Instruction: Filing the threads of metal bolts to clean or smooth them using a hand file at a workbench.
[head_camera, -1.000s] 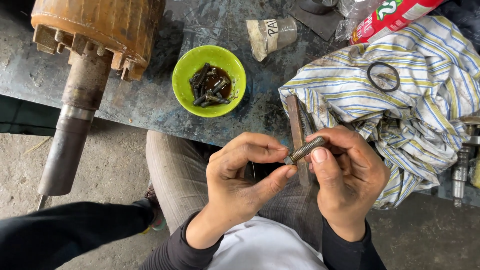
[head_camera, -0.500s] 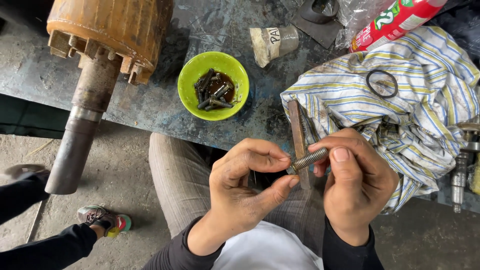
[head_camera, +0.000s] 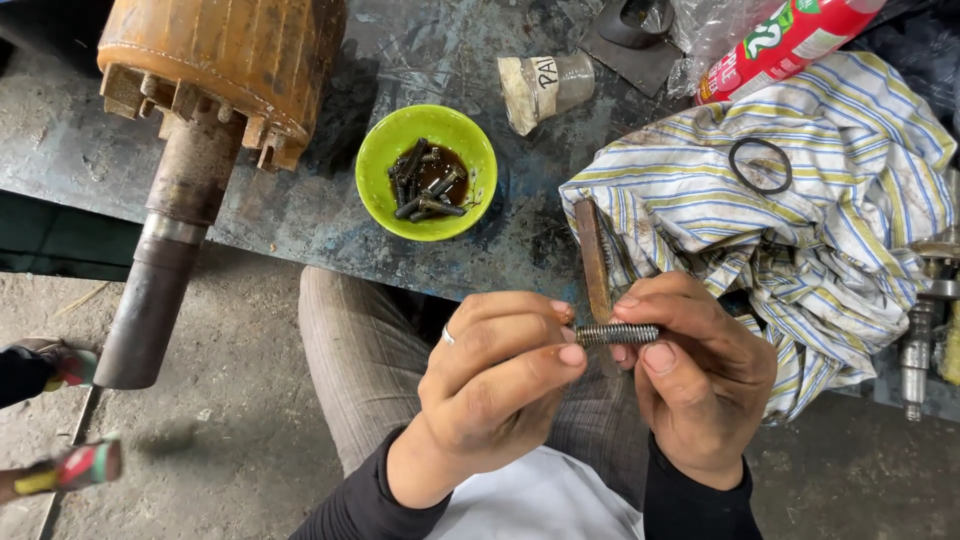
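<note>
With the threaded bolt held level over the lap, near the worktop edge, the left hand pinching one end and the right hand the other, turn it slowly, both grips kept firmly clamped.

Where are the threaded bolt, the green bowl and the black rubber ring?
threaded bolt (head_camera: 617, 334), head view, on the bare threads between both hands.
green bowl (head_camera: 380, 160), head view, on its left inner wall.
black rubber ring (head_camera: 733, 170), head view, on its left edge, lying on the striped cloth.
</note>
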